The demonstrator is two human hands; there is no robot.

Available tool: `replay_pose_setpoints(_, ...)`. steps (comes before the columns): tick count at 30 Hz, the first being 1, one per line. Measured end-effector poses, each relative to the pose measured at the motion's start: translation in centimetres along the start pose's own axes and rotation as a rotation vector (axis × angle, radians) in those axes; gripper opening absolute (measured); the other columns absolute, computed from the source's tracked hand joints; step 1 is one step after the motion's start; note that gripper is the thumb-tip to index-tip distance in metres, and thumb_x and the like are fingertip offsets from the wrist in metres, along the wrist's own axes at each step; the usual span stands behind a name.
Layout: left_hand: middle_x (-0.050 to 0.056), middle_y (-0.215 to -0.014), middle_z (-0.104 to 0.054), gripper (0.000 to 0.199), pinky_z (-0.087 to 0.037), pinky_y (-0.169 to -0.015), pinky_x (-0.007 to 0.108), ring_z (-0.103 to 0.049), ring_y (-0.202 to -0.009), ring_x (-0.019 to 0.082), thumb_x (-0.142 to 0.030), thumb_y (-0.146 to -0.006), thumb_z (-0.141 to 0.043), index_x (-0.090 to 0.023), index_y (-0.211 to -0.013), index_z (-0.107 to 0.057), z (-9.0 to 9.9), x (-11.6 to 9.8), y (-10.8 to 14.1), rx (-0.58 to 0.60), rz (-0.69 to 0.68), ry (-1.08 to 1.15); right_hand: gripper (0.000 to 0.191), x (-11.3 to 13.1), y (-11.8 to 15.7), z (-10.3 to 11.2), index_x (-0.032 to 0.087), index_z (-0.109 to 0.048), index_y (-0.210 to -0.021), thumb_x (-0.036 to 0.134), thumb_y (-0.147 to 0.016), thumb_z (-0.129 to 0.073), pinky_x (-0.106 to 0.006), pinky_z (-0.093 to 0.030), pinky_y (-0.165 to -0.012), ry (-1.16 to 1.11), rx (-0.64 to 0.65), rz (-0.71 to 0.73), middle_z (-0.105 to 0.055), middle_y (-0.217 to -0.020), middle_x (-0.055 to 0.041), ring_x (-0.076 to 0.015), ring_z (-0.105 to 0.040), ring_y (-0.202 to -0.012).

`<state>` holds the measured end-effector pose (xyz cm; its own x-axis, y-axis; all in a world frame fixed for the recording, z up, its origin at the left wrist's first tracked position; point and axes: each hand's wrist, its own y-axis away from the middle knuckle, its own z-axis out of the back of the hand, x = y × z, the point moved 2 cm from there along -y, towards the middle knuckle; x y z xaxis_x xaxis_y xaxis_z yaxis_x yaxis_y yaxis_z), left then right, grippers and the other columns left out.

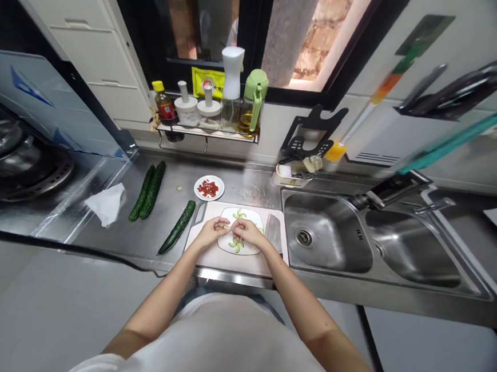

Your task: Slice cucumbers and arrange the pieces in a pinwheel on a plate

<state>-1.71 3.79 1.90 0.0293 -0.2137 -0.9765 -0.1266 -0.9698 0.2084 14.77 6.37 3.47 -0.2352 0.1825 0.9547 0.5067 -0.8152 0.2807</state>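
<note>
A white plate with small groups of green cucumber slices lies on a pale cutting board. Over the plate's left edge, my left hand has its fingers curled inward. My right hand is pinched above the middle of the plate, its fingertips close to the left ones. Whatever is between the fingers is too small to make out. A knife blade rests on the board's right side. Behind the board stands a small white dish of chopped red pieces.
One cucumber lies left of the board, and two more are farther left beside a white cloth or paper. A double sink is on the right. Bottles and jars stand on a rack at the back.
</note>
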Motion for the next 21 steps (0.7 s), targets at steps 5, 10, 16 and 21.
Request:
replay_pose_setpoints(5,-0.002,-0.067,-0.059,0.021,-0.036,-0.062,0.022,-0.049,-0.060,0.010,-0.029,-0.066,-0.071,-0.016,-0.082,-0.066,0.5,1.3,-0.7,-0.123,-0.022,-0.303,0.008,-1.0,-1.6,0.3,0.017,-0.062,-0.074,0.016,-0.074,-0.054,-0.018,-0.041,-0.051,0.221,-0.078,0.015,-0.059,-0.058,0.0039,-0.0085,-0.054,-0.050)
replay_pose_setpoints(10,-0.001,-0.068,-0.061,0.013,-0.034,-0.062,0.022,-0.052,-0.064,0.013,-0.025,-0.068,-0.071,-0.020,-0.079,-0.068,0.7,1.7,-0.7,-0.222,-0.002,-0.573,0.009,-1.6,-2.8,0.1,0.016,-0.066,-0.075,0.015,-0.076,-0.057,-0.020,-0.039,-0.060,0.485,-0.147,0.079,-0.061,-0.063,0.0030,-0.0097,-0.053,-0.060)
replay_pose_setpoints(16,0.001,-0.073,-0.064,0.009,-0.033,-0.064,0.024,-0.054,-0.069,0.015,-0.024,-0.072,-0.068,-0.021,-0.080,-0.068,0.8,1.8,-0.8,-0.262,0.025,-0.731,0.006,-2.3,-3.9,-0.9,0.016,-0.066,-0.079,0.017,-0.078,-0.060,-0.020,-0.036,-0.061,0.583,-0.227,0.085,-0.061,-0.066,0.0019,-0.0104,-0.052,-0.062)
replay_pose_setpoints(21,0.004,-0.080,-0.065,0.009,-0.036,-0.068,0.026,-0.056,-0.076,0.018,-0.025,-0.076,-0.065,-0.022,-0.083,-0.069,0.9,1.8,-1.5,-0.247,0.012,-0.844,0.007,-3.0,-4.5,-1.2,0.016,-0.066,-0.081,0.017,-0.080,-0.059,-0.021,-0.036,-0.063,0.640,-0.288,0.054,-0.064,-0.069,-0.0004,-0.0119,-0.054,-0.064)
